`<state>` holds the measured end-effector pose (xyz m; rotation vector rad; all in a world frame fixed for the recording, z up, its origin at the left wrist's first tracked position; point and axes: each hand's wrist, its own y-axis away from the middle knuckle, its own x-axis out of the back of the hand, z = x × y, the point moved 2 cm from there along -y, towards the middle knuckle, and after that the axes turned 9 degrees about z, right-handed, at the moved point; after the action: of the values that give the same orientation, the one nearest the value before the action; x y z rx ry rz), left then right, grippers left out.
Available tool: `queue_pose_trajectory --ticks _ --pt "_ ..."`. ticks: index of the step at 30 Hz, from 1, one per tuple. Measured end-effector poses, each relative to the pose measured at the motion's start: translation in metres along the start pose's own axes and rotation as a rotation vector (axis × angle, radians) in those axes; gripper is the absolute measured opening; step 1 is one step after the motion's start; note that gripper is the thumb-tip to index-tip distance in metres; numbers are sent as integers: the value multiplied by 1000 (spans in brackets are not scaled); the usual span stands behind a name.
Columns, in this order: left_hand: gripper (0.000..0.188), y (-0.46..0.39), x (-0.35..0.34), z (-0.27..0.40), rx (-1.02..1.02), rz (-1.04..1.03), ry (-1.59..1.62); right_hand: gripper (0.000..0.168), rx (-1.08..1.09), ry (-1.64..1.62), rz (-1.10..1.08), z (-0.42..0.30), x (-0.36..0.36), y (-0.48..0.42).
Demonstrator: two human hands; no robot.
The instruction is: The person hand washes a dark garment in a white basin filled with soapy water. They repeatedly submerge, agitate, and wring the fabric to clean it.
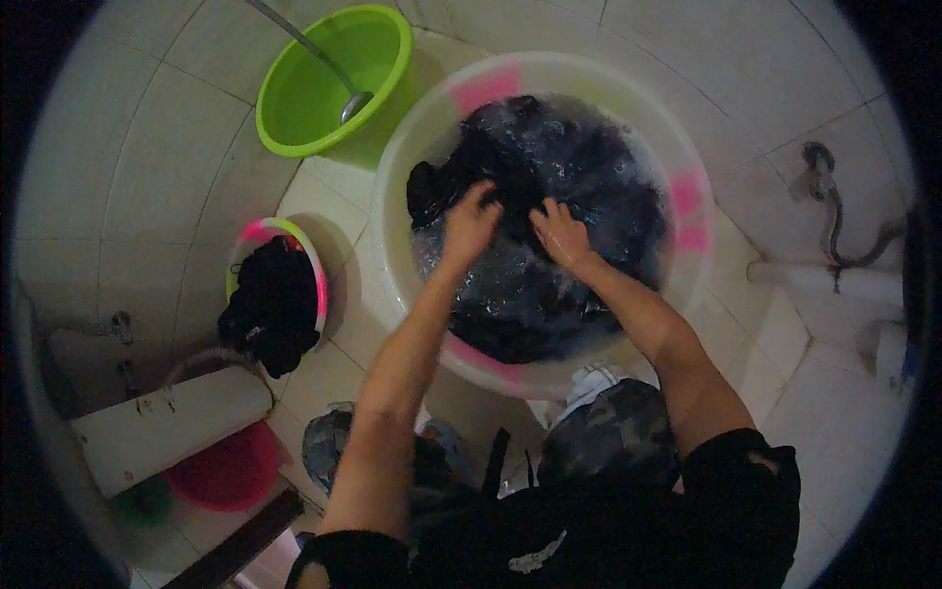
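Observation:
A large round white plastic tub (394, 280) with pink patches holds soaking dark clothes (611, 177) in sudsy water. My left hand (472, 224) is at the left of the middle, its fingers curled into a bunched black garment (508, 166). A short way to the right, my right hand (563, 232) grips the same dark fabric, knuckles up. Both hands are wet and near the water's surface. Some fingertips are hidden in the cloth, and the dim light blurs its folds.
A lime-green basin (294, 110) with a long-handled metal ladle (357, 107) stands beyond the tub. To the left, a small bucket (321, 283) overflows with black clothes (272, 302). A red basin (228, 471) sits lower left. Pipework (824, 274) runs along the right wall.

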<state>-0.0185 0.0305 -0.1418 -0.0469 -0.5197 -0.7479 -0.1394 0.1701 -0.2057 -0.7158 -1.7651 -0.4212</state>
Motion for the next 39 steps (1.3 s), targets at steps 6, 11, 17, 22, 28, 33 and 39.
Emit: queue_pose_trajectory --ticks 6,11,17,22,28,33,39 --pt "54 29 -65 -26 714 -161 903 22 -185 -924 -53 -21 34 -8" --pt "41 29 -45 -37 693 -224 1546 19 262 -920 -24 -129 86 55" --pt "32 22 -35 27 669 106 1160 32 -386 -664 309 -25 61 -33" --pt "36 4 17 -14 -12 153 565 15 -471 6 110 83 108 65" --pt "62 23 -4 -40 586 331 899 26 -469 228 -461 134 57 85" --pt "70 71 -26 -55 683 600 685 35 -381 290 -217 135 43 82" --pt "72 41 -42 -75 542 528 -93 53 -1110 -1161 458 71 56 73"
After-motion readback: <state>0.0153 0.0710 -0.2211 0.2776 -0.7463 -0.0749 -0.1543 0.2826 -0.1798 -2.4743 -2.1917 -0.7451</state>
